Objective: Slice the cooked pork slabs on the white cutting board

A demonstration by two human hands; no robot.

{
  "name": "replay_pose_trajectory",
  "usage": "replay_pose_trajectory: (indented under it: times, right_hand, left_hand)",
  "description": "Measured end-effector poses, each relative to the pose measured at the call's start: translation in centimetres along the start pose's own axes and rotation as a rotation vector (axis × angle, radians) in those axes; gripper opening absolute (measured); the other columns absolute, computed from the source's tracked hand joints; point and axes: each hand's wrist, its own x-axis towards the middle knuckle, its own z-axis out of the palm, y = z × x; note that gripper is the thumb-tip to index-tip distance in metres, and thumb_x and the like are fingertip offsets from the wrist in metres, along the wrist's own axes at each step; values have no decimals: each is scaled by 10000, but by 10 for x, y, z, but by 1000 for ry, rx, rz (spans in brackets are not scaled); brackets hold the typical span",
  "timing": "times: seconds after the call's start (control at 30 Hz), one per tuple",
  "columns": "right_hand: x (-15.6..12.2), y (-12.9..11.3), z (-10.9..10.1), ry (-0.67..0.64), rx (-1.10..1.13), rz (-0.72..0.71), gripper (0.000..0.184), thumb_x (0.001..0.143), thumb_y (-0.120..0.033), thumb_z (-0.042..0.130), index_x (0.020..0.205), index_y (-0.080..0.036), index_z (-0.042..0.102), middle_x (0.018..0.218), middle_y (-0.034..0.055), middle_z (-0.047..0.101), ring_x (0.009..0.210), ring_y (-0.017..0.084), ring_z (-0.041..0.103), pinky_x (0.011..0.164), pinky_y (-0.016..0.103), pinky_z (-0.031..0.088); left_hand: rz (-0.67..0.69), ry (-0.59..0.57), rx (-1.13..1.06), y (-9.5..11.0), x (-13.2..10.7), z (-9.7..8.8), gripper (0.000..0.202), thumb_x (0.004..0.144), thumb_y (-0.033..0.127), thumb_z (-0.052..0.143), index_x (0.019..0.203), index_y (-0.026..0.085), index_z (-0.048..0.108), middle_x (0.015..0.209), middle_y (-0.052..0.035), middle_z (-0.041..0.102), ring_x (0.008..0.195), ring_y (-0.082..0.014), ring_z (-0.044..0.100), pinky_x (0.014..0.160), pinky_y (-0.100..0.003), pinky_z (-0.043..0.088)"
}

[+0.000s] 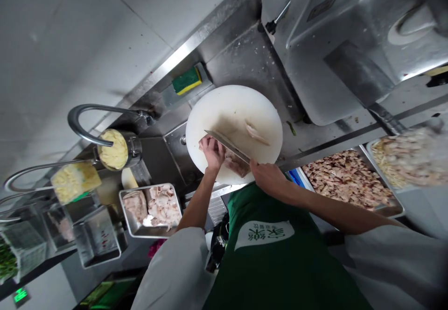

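Note:
A round white cutting board lies on the steel counter. On its near edge sits a piece of raw pale meat. My left hand presses on the meat's left end with curled fingers. My right hand grips the handle of a cleaver, whose blade lies across the board over the meat. Another strip of meat rests further up the board.
A steel tray of raw meat sits to the left, with tubs of yellow shreds and a tap beyond. Trays of cut meat stand to the right. A green sponge and a steel machine are behind.

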Motion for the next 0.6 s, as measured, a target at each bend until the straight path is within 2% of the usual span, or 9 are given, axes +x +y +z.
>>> replay_pose_trajectory:
  times: [0.27,0.43,0.6]
  right_hand:
    - [8,4,1,-40,5,3,361,956,-49,299,1241,-51,520,929,202,733,924,272,739,747,326,551]
    - [26,1,-10,-36,43,-24,402,971,-84,301,1331,-33,472,1063,228,716,1006,286,714,802,362,540]
    - [37,1,-7,-48,30,6,387,952,-59,320,1279,-62,527,1006,187,734,908,250,727,756,301,520]
  left_hand:
    - [-35,-5,-74,2,1,-1,196,940,303,489,964,204,657,1100,-123,555,1057,-269,496,948,-445,401]
    - [-62,-37,-100,2,1,0,210,943,313,500,1002,190,659,1115,-134,562,1080,-275,495,972,-455,384]
    - [-53,-29,-108,-1,0,2,217,956,311,491,992,187,666,1101,-129,574,1056,-263,502,967,-449,383]
